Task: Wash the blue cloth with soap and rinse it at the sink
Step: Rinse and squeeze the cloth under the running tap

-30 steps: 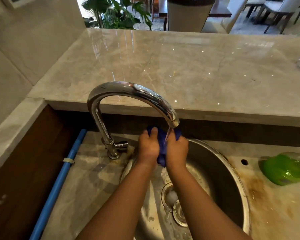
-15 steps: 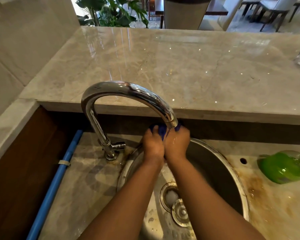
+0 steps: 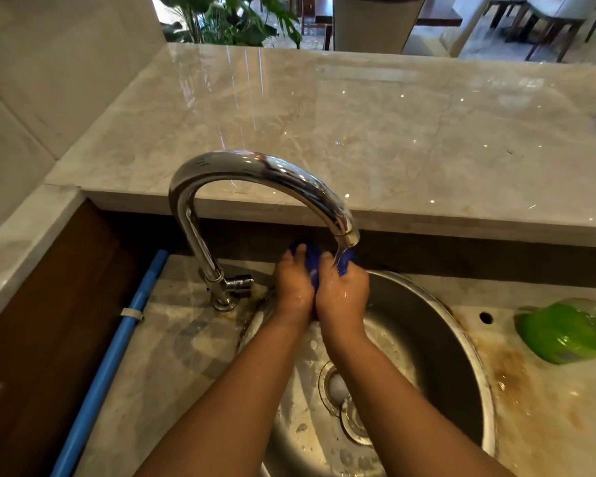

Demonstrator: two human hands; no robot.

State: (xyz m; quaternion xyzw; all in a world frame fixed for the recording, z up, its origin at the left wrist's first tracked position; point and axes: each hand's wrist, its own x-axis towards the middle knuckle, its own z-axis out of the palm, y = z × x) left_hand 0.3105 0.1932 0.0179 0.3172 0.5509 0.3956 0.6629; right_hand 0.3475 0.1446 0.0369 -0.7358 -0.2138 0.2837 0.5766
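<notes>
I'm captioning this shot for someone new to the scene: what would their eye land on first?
First, the wet left hand and right hand, pressed together and gripping a bunched blue cloth over the round steel sink. The shiny chrome faucet arches just above them and runs water onto the cloth. A bright green object lies on the stained counter to the right of the sink.

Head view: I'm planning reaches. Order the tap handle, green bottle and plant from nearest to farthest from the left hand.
1. Tap handle: just left of the left hand.
2. Green bottle: far right, past the sink.
3. Plant: at the back, beyond the raised counter.
</notes>
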